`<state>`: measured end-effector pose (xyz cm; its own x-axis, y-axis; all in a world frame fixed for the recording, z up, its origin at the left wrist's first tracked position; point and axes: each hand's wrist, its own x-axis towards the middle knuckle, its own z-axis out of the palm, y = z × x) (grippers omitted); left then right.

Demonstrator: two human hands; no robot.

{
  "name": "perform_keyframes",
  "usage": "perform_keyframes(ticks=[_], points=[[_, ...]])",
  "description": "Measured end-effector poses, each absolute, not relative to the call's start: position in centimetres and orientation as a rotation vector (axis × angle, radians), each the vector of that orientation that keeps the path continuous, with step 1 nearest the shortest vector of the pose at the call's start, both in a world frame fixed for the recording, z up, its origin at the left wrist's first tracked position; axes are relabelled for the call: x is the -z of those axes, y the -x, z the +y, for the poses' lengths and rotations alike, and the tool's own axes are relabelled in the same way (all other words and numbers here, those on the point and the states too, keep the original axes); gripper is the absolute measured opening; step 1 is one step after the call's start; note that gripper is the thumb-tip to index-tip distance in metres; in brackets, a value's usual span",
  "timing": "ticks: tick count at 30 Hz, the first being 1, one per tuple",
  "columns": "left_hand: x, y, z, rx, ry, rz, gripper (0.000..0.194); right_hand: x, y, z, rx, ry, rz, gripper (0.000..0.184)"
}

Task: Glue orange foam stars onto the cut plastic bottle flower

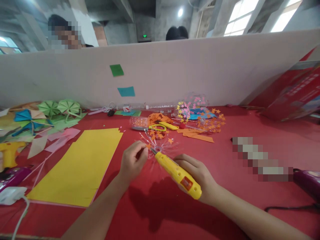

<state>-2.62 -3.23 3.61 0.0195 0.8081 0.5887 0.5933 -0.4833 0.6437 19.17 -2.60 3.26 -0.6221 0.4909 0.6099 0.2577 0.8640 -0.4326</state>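
My right hand [193, 173] is wrapped round a yellow hot glue gun [178, 173], whose metal nozzle points forward and left. A small orange paper star [148, 146] is pinched between the thumb and fingers of my left hand [134, 159], close to the nozzle tip. Just beyond and under the nozzle lies a clear plastic piece [158, 149] cut into thin strips that spread outward. Another orange star [170, 141] sits on its strips at the right. More orange stars [157, 134] are gathered behind it, beside scissors with yellow-green handles [160, 127].
Yellow paper sheets [77, 166] lie at left, with folded green paper fans [68, 106] beyond. Another yellow glue gun [10, 153] is at the left edge. Clear star-covered plastic pieces [211, 121] stand at the back. A white partition [160, 73] borders the red table [225, 206].
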Motion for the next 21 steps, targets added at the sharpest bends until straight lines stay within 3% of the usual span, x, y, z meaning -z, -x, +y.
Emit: perform_keyframes(ticks=[11,21], points=[[-3.48,1.8,-3.89,-1.42,-2.036,1.433,0.02,-2.77,-19.85,-2.9,-0.451,0.581,-2.183,0.012],[-3.44,1.73,-4.0,-1.452,-2.164,1.429,0.015,-2.72,-19.61,-3.07,-0.464,0.646,-2.208,0.02]])
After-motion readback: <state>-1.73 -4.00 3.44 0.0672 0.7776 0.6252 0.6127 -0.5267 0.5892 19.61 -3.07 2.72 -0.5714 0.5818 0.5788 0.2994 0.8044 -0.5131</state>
